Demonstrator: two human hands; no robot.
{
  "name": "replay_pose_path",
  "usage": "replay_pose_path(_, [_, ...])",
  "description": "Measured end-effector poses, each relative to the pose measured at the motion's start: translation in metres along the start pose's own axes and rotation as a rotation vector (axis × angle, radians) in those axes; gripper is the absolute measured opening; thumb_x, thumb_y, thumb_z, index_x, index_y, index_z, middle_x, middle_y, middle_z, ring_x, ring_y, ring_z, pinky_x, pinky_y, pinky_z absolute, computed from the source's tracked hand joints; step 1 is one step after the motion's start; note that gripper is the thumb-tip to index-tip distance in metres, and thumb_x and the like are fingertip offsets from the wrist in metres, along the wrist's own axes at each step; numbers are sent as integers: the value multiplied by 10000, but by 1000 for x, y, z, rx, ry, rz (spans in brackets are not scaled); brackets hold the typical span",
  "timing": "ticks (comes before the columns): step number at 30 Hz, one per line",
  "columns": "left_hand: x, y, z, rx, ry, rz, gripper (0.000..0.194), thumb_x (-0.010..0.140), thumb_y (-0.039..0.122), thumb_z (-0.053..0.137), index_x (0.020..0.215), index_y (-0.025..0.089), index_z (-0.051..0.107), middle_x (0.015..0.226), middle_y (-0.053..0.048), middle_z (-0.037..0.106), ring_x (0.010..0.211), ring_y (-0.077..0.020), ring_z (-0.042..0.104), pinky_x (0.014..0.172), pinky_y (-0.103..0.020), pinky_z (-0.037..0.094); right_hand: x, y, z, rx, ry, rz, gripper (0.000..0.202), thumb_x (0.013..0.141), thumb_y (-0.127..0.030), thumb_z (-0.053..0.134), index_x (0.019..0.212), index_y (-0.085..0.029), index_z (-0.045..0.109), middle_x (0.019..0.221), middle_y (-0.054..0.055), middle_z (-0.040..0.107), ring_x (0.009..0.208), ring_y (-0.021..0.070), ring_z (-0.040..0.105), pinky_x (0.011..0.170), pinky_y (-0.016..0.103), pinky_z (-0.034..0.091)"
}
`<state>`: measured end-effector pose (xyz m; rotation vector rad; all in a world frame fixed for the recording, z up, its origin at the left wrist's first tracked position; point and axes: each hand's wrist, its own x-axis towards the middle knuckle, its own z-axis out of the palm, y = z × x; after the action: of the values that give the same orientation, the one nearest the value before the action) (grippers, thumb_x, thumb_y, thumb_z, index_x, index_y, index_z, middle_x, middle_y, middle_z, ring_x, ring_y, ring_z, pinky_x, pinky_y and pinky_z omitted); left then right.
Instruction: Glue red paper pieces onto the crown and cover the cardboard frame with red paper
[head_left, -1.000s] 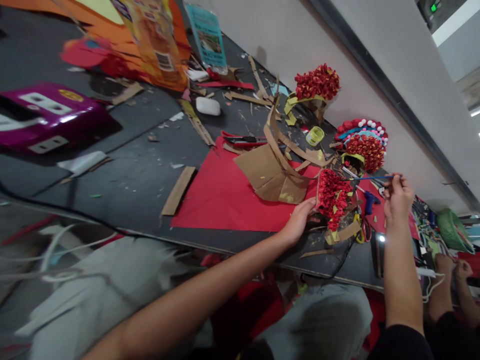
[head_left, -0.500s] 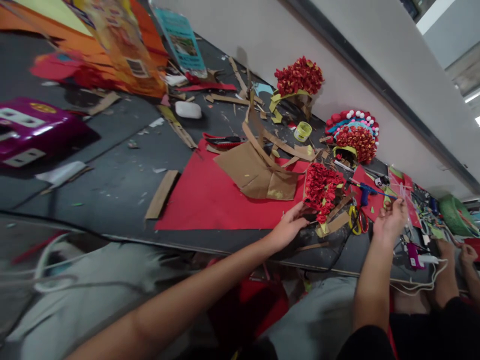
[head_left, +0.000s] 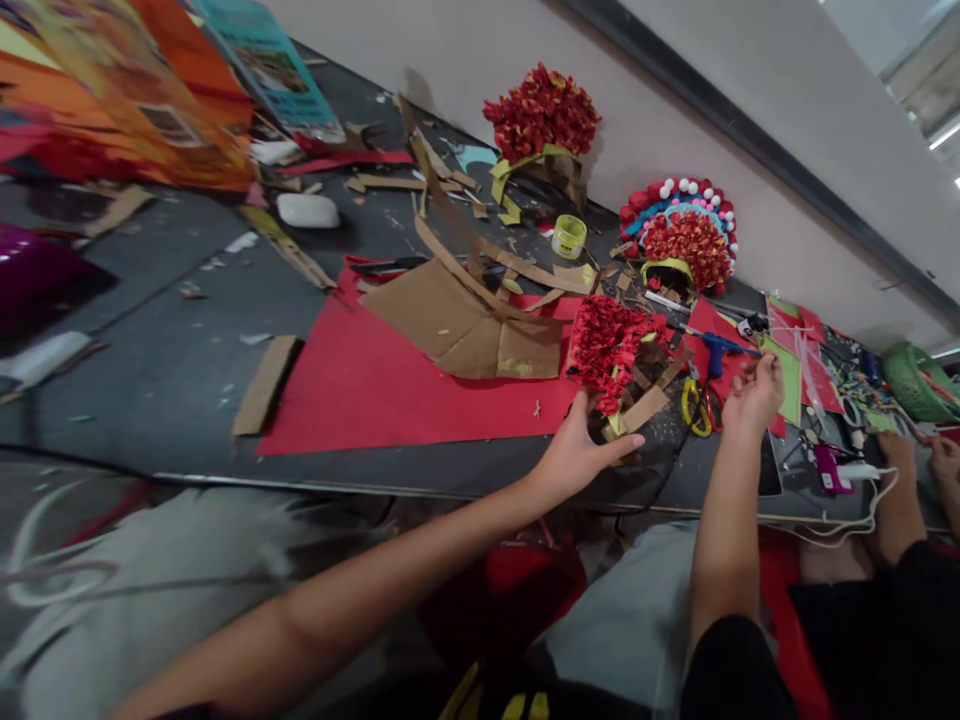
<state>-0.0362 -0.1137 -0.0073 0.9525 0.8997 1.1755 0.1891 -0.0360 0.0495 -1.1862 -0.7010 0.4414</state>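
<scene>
Near the counter's (head_left: 180, 375) front edge, my left grip (head_left: 576, 452) has just loosened, thumb and fingers spread beside the red ruffled piece (head_left: 606, 340), seemingly leaving it unsteadied; my right grip (head_left: 752, 397) pinches a thin blue stick (head_left: 742, 348).

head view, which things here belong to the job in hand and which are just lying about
Seemingly in hand:
- thin blue stick, pinched in the right hand
- ruffled red piece, beside the spread left hand

Seemingly just lying about:
- yellow tape roll
- white rounded case
- loose cardboard strip
- green basket
</scene>
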Motion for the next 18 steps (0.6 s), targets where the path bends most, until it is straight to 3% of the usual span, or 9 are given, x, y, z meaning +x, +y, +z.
replay_pose_path(3, [-4,-7,1,-6,12,-11,622,686,363,770,1195,190,457,1230,-100,580,1151,-264,553,1036,-393,399,-3,0,3,-26,-13,-15,445,605,-550,725,836,-207,561,692,-60,566,526,49,514,374,150,245])
replay_pose_path(7, [-2,-16,-2,-43,57,-22,639,622,356,803,1152,200,481,1218,-82,569,1163,-248,534,1006,-328,403,-5,-1,2,12,-18,-12,439,599,-532,735,833,-202,564,696,-60,582,519,42,517,371,146,250])
replay_pose_path(14, [3,-9,-2,-131,75,-50,468,617,385,796,937,185,519,957,-36,624,974,-204,582,882,-299,453,-2,-2,1,63,-8,-9,403,619,-505,739,825,-201,572,645,-77,560,512,36,522,377,136,255])
replay_pose_path(18, [2,-9,-4,-126,68,-50,468,615,350,805,950,189,520,964,-30,629,964,-196,589,872,-298,472,-3,-5,2,57,-4,2,392,623,-501,732,821,-203,572,657,-69,571,508,38,517,368,138,251])
